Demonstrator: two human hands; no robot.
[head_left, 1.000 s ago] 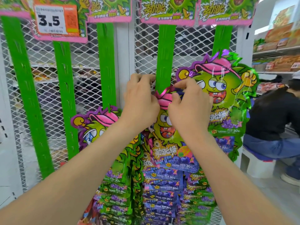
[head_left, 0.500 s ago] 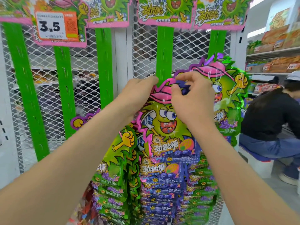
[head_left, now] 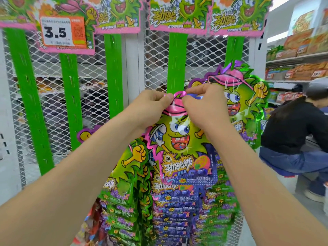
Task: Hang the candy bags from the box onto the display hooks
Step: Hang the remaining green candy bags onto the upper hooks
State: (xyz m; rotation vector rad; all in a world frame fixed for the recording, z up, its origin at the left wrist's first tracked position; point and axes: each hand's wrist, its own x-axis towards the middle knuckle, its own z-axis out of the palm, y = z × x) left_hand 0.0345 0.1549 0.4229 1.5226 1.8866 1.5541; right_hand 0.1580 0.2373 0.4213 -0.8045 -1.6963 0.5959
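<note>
A candy bag (head_left: 179, 139) with a green cartoon face, pink cap and blue lower band hangs at the centre. My left hand (head_left: 150, 107) and my right hand (head_left: 202, 105) both pinch its pink top edge, pressed against the lower end of a green hanging strip (head_left: 175, 63). Below it, several more blue-band bags (head_left: 177, 203) hang in an overlapping column. Green-band bags (head_left: 124, 176) hang on the left, and another bag (head_left: 243, 103) hangs on the right strip. The hook itself is hidden behind my fingers. No box is in view.
White mesh panels (head_left: 200, 54) carry more green strips (head_left: 113, 75), some bare. A price tag reading 3.5 (head_left: 62, 31) sits at the top left. A person in a black top (head_left: 291, 128) crouches at the right near stocked shelves (head_left: 298, 66).
The view tilted, so the display sits lower in frame. My hands have shifted along the bag's pink top, with both thumbs and fingers now pinching it closer together at the strip's end.
</note>
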